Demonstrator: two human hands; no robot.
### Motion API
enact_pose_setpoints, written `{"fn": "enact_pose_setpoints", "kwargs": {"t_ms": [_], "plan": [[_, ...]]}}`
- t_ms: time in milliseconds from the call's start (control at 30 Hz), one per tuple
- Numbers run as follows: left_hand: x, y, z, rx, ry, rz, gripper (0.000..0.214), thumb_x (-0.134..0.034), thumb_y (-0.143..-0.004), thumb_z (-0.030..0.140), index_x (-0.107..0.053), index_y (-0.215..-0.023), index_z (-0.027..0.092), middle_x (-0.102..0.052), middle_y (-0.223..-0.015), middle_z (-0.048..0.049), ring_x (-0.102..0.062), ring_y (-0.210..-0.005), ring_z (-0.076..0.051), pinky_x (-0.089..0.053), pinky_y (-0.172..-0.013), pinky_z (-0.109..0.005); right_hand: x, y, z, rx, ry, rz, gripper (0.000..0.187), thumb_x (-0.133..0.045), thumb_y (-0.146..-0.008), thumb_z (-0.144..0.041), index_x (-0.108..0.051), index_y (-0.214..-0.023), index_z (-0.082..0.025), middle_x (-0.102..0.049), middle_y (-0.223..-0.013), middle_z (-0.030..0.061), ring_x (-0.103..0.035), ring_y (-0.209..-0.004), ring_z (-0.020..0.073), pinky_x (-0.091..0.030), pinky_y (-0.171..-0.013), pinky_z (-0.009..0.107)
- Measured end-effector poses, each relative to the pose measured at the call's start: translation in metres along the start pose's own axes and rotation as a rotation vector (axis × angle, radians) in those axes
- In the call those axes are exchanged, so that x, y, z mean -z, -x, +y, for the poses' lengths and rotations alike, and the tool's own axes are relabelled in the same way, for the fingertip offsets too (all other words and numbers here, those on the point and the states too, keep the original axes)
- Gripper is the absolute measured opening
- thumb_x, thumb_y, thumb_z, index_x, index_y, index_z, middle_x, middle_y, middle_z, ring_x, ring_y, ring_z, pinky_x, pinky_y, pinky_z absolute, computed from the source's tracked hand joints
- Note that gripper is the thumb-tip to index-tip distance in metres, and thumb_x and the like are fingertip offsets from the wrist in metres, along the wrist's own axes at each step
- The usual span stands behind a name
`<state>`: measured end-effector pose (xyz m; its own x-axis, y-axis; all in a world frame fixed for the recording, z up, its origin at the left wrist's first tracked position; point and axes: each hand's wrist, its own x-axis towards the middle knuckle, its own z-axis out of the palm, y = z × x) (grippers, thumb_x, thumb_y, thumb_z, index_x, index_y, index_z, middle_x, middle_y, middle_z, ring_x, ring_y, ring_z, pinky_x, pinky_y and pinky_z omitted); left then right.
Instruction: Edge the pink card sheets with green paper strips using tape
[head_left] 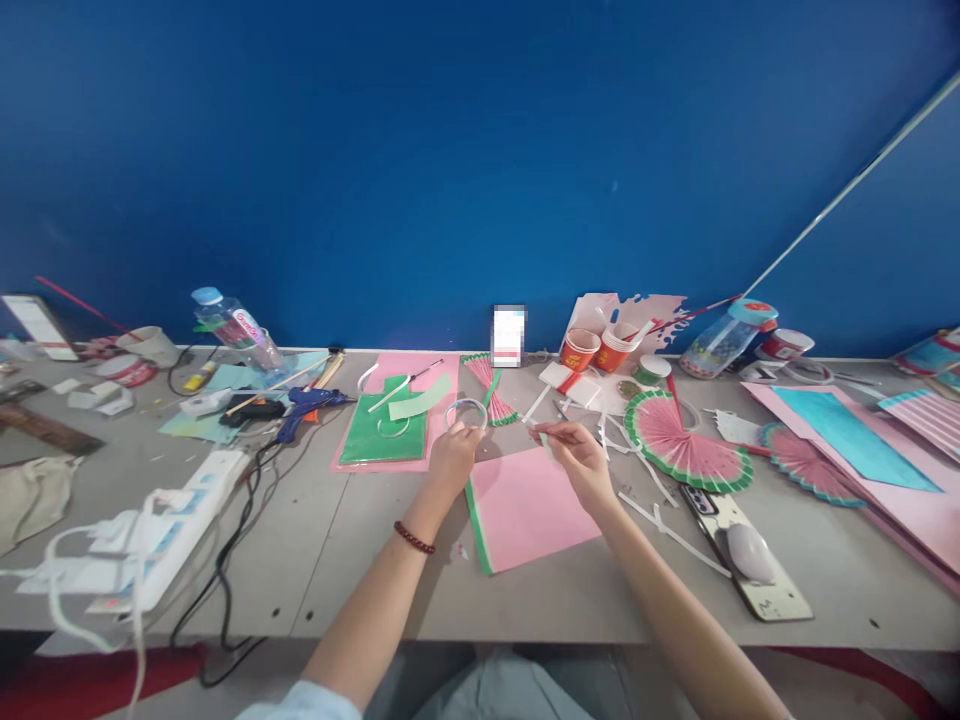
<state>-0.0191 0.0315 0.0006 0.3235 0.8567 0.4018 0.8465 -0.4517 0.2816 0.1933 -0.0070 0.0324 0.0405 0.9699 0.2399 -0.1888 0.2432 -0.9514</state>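
Left hand (457, 447) has its fingers closed on a thin, see-through-looking ring (466, 402) (tape roll, I'd guess) just past the pink sheet (534, 515), probably light and slick, so pinch the rim. That green-edged sheet lies flat between the arms, likely floppy paper that creases easily, so edges only imo. Right hand (576, 455) is pinching something small and pale (546, 446), can't tell what, left of a crisp, pleated watermelon-coloured fan (686, 450).
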Motion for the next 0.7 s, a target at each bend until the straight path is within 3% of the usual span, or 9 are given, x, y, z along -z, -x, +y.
{"fn": "enact_pose_setpoints", "kwargs": {"t_ms": [200, 300, 367, 433, 467, 533, 600, 700], "plan": [[0.005, 0.000, -0.001, 0.161, -0.157, -0.070, 0.026, -0.041, -0.085, 0.007, -0.064, -0.090, 0.018, -0.066, -0.080, -0.0087, -0.058, -0.087, -0.023, -0.045, -0.070, -0.034, 0.001, 0.005, 0.016, 0.178, 0.205, -0.020, 0.007, -0.053, -0.085, -0.026, -0.057, -0.089, -0.022, -0.065, -0.105, 0.0096, -0.063, -0.099, 0.0213, -0.050, -0.082, 0.037], [0.008, 0.000, 0.004, 0.161, -0.105, -0.013, 0.022, -0.043, -0.085, 0.011, -0.064, -0.084, 0.019, -0.065, -0.099, -0.0096, -0.058, -0.090, -0.023, -0.046, -0.073, -0.035, 0.000, 0.008, 0.019, 0.243, 0.299, -0.028, 0.010, -0.048, -0.086, -0.022, -0.057, -0.091, -0.022, -0.064, -0.109, 0.0106, -0.062, -0.102, 0.0204, -0.050, -0.086, 0.037], [0.011, 0.002, 0.013, 0.158, 0.044, 0.078, 0.020, -0.045, -0.085, 0.014, -0.064, -0.082, 0.019, -0.062, -0.109, -0.0091, -0.057, -0.091, -0.023, -0.046, -0.072, -0.033, -0.001, 0.010, 0.018, 0.268, 0.342, -0.027, 0.011, -0.048, -0.086, -0.020, -0.057, -0.092, -0.022, -0.064, -0.109, 0.0104, -0.062, -0.102, 0.0198, -0.051, -0.087, 0.037], [0.015, 0.005, 0.027, 0.133, 0.319, 0.122, 0.017, -0.047, -0.086, 0.020, -0.065, -0.084, 0.019, -0.063, -0.099, -0.0078, -0.058, -0.085, -0.020, -0.046, -0.068, -0.029, -0.002, 0.011, 0.016, 0.278, 0.371, -0.016, 0.011, -0.049, -0.086, -0.020, -0.058, -0.092, -0.022, -0.064, -0.108, 0.0102, -0.062, -0.101, 0.0196, -0.051, -0.087, 0.036], [0.017, 0.006, 0.035, 0.123, 0.492, 0.086, 0.016, -0.050, -0.086, 0.024, -0.065, -0.084, 0.018, -0.063, -0.091, -0.0069, -0.057, -0.077, -0.017, -0.046, -0.064, -0.027, -0.002, 0.011, 0.015, 0.282, 0.377, -0.011, 0.010, -0.049, -0.086, -0.020, -0.058, -0.092, -0.022, -0.065, -0.107, 0.0102, -0.063, -0.101, 0.0197, -0.052, -0.086, 0.036], [0.019, 0.009, 0.051, 0.083, 0.607, 0.019, 0.017, -0.055, -0.084, 0.031, -0.065, -0.077, 0.019, -0.062, -0.079, -0.0031, -0.053, -0.060, -0.011, -0.044, -0.054, -0.022, -0.003, 0.012, 0.014, 0.285, 0.383, -0.006, 0.010, -0.050, -0.086, -0.021, -0.058, -0.091, -0.022, -0.065, -0.107, 0.0106, -0.063, -0.100, 0.0200, -0.053, -0.085, 0.036], [0.020, 0.012, 0.063, 0.091, 0.827, -0.075, 0.015, -0.059, -0.080, 0.031, -0.067, -0.079, 0.018, -0.063, -0.080, -0.0036, -0.052, -0.059, -0.010, -0.043, -0.054, -0.022, -0.003, 0.013, 0.014, 0.287, 0.386, -0.006, 0.009, -0.050, -0.086, -0.021, -0.058, -0.092, -0.022, -0.065, -0.106, 0.0109, -0.063, -0.100, 0.0200, -0.053, -0.084, 0.036], [0.019, 0.012, 0.072, 0.181, 1.008, -0.110, 0.014, -0.063, -0.076, 0.030, -0.067, -0.076, 0.016, -0.063, -0.078, -0.0041, -0.054, -0.062, -0.010, -0.042, -0.055, -0.022, -0.003, 0.013, 0.015, 0.291, 0.387, -0.003, 0.009, -0.050, -0.086, -0.020, -0.058, -0.091, -0.022, -0.064, -0.107, 0.0109, -0.063, -0.100, 0.0198, -0.053, -0.084, 0.036]]}}
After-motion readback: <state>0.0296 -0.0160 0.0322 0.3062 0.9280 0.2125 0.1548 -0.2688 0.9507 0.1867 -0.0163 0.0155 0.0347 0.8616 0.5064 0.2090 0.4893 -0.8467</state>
